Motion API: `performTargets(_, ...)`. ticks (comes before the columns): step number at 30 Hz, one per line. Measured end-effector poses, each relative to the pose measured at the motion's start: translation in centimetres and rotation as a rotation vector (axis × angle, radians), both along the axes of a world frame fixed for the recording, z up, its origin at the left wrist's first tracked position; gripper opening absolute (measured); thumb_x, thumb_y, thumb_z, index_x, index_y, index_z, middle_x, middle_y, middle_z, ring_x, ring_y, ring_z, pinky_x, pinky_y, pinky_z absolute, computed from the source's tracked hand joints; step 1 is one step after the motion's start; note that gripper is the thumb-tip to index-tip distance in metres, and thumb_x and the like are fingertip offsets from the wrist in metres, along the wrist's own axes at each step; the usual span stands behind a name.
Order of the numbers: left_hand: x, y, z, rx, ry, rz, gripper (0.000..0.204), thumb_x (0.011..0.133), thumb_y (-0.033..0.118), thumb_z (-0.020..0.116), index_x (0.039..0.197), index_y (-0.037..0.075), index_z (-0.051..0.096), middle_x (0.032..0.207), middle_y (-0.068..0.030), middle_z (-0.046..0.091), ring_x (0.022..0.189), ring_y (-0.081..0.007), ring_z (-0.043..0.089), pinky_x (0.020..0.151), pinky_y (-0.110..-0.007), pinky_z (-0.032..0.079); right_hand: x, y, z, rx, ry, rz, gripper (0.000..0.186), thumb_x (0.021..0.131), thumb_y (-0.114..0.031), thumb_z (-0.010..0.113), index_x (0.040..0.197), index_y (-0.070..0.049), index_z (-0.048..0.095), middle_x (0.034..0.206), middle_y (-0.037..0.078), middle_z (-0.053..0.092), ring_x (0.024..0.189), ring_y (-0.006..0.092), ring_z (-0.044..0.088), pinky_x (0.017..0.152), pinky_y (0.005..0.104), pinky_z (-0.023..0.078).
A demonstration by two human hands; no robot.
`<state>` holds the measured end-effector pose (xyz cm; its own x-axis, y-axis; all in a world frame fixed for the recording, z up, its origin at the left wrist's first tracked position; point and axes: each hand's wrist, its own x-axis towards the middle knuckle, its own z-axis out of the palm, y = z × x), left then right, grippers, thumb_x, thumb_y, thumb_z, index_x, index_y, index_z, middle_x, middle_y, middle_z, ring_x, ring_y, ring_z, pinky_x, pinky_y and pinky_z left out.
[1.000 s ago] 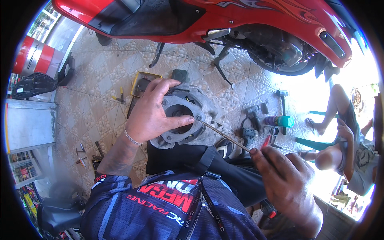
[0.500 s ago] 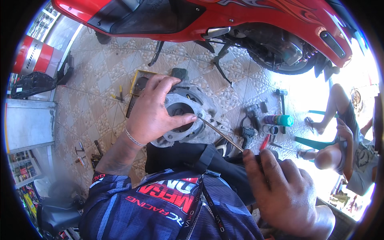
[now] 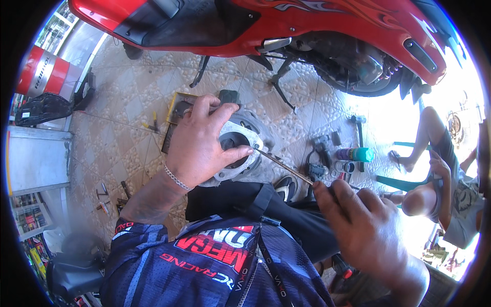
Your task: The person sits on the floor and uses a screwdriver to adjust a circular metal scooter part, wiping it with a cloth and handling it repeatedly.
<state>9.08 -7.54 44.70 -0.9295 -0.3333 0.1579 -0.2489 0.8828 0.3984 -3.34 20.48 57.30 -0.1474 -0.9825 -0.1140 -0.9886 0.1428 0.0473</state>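
Note:
A grey metal engine casing (image 3: 259, 163) with a large round opening lies close in front of my lap. My left hand (image 3: 197, 146) grips it from the left, fingers curled over its far side and thumb pressed on the flange right of the opening. The palm hides the casing's left part. My right hand (image 3: 360, 220) is closed around a long thin metal rod (image 3: 286, 169), which looks like a screwdriver shaft. Its tip meets the flange by a small hole, beside my left thumb. Whatever handle it has is hidden in my fist.
A red motorcycle (image 3: 230, 43) stands across the far side, its stand (image 3: 281, 84) on the tiles. Right of the casing lie a spray can (image 3: 355, 154), a hammer (image 3: 359, 133) and dark metal parts (image 3: 319, 148). Another person (image 3: 442, 179) sits at the right.
My left hand has shifted slightly right over the casing. My right hand has turned a little and moved slightly right, with the rod's tip still at the flange.

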Motion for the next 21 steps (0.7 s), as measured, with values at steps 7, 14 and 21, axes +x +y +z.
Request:
performTargets(7,0.0,0.5,-0.3,-0.015,0.048,-0.031,0.072,0.075,0.039,0.094,0.132,0.007,0.066,0.129,-0.0151,0.057,0.116,-0.0378,0.065,0.098,-0.049,0.055,2.6,-0.1,1.5,0.126,-0.038,-0.120,0.056,0.083,-0.012,0.068,0.139,-0.002,0.068,0.120,0.012,0.066,0.080,0.0193,0.062,0.059,0.0329,0.054)
performTargets(14,-0.7,1.2,-0.4,-0.043,0.074,-0.038,0.066,0.075,0.038,0.094,0.126,0.005,0.067,0.124,-0.0148,0.060,0.109,-0.0377,0.068,0.095,-0.048,0.056,3.3,-0.8,1.6,0.127,0.044,-0.087,0.053,0.083,-0.013,0.068,0.134,0.000,0.069,0.120,0.013,0.066,0.081,0.0177,0.063,0.058,0.0317,0.054)
performTargets(21,-1.6,1.3,0.0,-0.073,-0.067,0.003,0.063,0.074,0.036,0.093,0.124,0.005,0.069,0.124,-0.0138,0.063,0.114,-0.0366,0.068,0.096,-0.049,0.055,-0.3,-1.3,0.9,0.128,-0.008,0.014,0.047,0.086,-0.006,0.070,0.133,0.001,0.069,0.118,0.016,0.069,0.083,0.0195,0.067,0.058,0.0319,0.057)
